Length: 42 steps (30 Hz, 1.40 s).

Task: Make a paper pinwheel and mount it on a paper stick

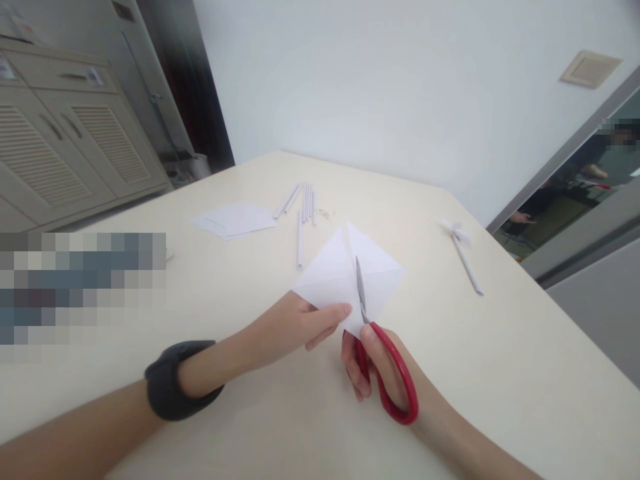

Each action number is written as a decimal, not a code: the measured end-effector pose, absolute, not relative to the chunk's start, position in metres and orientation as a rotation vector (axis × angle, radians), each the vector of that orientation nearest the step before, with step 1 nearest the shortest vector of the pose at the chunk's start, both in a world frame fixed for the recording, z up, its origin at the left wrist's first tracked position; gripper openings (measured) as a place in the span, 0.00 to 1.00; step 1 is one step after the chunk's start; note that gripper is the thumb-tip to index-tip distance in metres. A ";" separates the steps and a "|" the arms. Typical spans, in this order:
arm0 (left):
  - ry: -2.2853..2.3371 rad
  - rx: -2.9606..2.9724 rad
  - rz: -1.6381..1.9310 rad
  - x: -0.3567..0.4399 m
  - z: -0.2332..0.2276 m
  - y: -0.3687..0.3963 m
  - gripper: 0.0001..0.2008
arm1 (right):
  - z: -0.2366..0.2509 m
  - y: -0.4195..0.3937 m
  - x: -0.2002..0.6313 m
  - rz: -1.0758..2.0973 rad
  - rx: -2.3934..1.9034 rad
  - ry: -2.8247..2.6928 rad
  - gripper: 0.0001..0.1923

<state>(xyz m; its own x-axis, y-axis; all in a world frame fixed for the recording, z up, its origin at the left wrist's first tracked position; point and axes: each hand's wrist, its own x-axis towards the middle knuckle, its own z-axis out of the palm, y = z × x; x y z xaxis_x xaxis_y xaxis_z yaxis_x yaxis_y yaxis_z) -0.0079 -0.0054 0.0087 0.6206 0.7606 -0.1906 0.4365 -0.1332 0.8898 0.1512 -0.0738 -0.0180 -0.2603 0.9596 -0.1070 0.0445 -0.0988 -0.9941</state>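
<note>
The left hand [295, 327] pinches the near-left edge of one folded white paper sheet [333, 277], held just above the bench [500, 373]. The right hand [373, 370], fingers closed through the handles, grips one pair of red-handled scissors [383, 360], blades cutting into the sheet. Farther back lie about six rolled paper sticks [305, 203], one stack of flat sheets [235, 219] and one paper pinwheel [463, 250].

— What's your right hand [380, 363] wrapped round?

— Scissors [380, 353]: glossy red plastic handles, blades of dull grey metal.

— And under your left hand [295, 327]?

— A white paper sheet [340, 273], matt, smooth apart from sharp creases. The rolled sticks [305, 203] and the flat stack [235, 220] look like the same matt paper.

— The worktop [500, 373]?

— Cream, smooth, with a faint satin sheen. Your wristband [173, 380] is matt black, rubbery-looking.
</note>
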 end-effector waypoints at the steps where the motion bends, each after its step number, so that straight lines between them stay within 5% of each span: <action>1: 0.983 1.765 0.377 -0.008 0.008 -0.005 0.25 | -0.019 -0.074 0.151 1.474 -1.177 -1.375 0.22; 16: 0.800 1.410 0.858 -0.011 -0.002 0.008 0.18 | -0.017 -0.072 0.151 1.465 -1.240 -1.357 0.22; 24: 0.906 1.316 0.777 -0.013 0.001 0.014 0.09 | -0.023 -0.069 0.154 1.461 -1.352 -1.429 0.22; 31: 0.873 1.323 0.749 -0.012 0.002 0.013 0.12 | -0.012 -0.074 0.155 1.515 -1.358 -1.406 0.21; 42: 0.870 1.305 1.294 -0.015 0.014 0.014 0.12 | -0.004 -0.069 0.163 1.577 -1.305 -1.581 0.16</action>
